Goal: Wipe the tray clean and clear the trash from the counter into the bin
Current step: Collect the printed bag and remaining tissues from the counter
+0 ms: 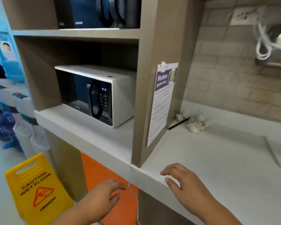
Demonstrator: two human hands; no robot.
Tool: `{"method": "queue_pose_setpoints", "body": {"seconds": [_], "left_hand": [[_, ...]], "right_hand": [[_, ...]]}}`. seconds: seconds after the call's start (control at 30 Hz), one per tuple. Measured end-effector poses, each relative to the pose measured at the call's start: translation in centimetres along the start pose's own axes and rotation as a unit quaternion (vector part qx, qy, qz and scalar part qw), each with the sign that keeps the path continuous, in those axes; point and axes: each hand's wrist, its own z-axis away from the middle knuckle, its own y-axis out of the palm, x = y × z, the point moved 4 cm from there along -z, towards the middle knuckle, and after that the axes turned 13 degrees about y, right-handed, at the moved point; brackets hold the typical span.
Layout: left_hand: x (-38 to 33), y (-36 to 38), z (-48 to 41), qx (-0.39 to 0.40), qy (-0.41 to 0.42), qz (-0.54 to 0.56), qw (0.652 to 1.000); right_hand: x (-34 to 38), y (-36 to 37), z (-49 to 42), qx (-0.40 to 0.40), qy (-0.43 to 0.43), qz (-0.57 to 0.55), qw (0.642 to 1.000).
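The yellow floor sign reads "CAUTION WET FLOOR" above an orange slip triangle. The notice clipped to the cabinet's side panel is headed "Heaters"; its smaller print is too blurred to read. The microwave display digits are unclear.

The table across the lower right of the frame is a pale, smooth, matt slab. At its back lie crumpled paper wads, soft and creased, beside a thin black stick that looks like matt plastic. The shelf unit is grey-brown laminate with a dull, wood-like finish. The microwave at centre has a white, lightly glossy casing and a dark, shiny glass door. The notice on the unit's side is printed paper under a clear glossy sheet. The wall at upper right is matt, rough-looking brick tile. The wet-floor sign at lower left is smooth yellow plastic.
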Motion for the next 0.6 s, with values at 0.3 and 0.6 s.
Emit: {"method": "queue_pose_setpoints", "body": {"seconds": [0.3, 0.6], "left_hand": [[-6.2, 0.2, -9.7, -0.042, 0.055, 0.048, 0.996], [-9.3, 3.0, -20.5, -0.069, 0.031, 0.047, 0.996]], "right_hand": [[-6.5, -6.0, -2.9, -0.007, 0.026, 0.002, 1.000], [-16.0, -11.4, -8.4, 0.021, 0.026, 0.042, 0.999]]}}
